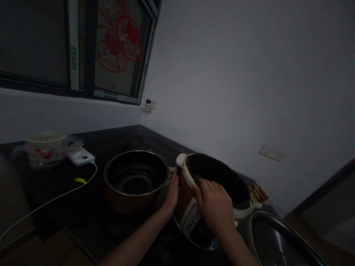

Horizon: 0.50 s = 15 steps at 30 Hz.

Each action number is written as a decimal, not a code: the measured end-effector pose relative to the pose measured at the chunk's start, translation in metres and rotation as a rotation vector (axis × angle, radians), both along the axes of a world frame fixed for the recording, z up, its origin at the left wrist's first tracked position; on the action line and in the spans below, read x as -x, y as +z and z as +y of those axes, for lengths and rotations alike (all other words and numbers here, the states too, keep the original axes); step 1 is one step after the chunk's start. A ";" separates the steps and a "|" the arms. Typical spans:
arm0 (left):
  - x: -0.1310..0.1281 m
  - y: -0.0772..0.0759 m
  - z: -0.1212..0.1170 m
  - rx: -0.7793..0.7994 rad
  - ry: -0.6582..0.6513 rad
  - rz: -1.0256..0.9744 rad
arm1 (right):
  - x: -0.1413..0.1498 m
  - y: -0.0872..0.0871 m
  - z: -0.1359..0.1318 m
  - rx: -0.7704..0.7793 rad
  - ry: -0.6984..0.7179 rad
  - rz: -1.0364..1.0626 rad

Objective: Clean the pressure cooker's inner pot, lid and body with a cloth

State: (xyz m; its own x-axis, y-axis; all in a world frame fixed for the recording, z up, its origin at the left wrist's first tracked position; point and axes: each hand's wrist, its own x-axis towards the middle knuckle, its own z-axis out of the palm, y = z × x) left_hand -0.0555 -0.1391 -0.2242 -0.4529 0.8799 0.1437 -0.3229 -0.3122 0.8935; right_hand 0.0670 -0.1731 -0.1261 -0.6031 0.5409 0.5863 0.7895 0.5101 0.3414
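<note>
Holding a cooker (185,199) at the dark countertop (122,139), with its base too dim to tell whether resting or lifted. Laying the left hand (171,195) straight-fingered against its left side; clamping the right hand (216,205) on its front rim, hooking fingers over the edge. Probably calling for even pressure from both hands, a level rim, and care not to knock the pot (130,203) just left of the cooker. Counting one cooker, one pot, one lid-like round piece (280,240) at the cooker's right, and, farther left of the cooker, one wrapped bowl (46,155), one white device (81,156), one cable (66,194) and one yellow scrap (80,180).
</note>
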 end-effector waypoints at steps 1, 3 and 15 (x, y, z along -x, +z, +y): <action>-0.009 -0.004 -0.012 -0.019 0.021 0.023 | 0.000 0.000 0.000 -0.006 0.002 -0.002; -0.027 -0.015 -0.038 -0.037 0.042 0.083 | -0.001 -0.001 0.000 -0.011 0.008 -0.007; -0.002 0.003 -0.025 -0.014 -0.018 0.078 | -0.017 -0.002 -0.003 -0.095 0.129 -0.018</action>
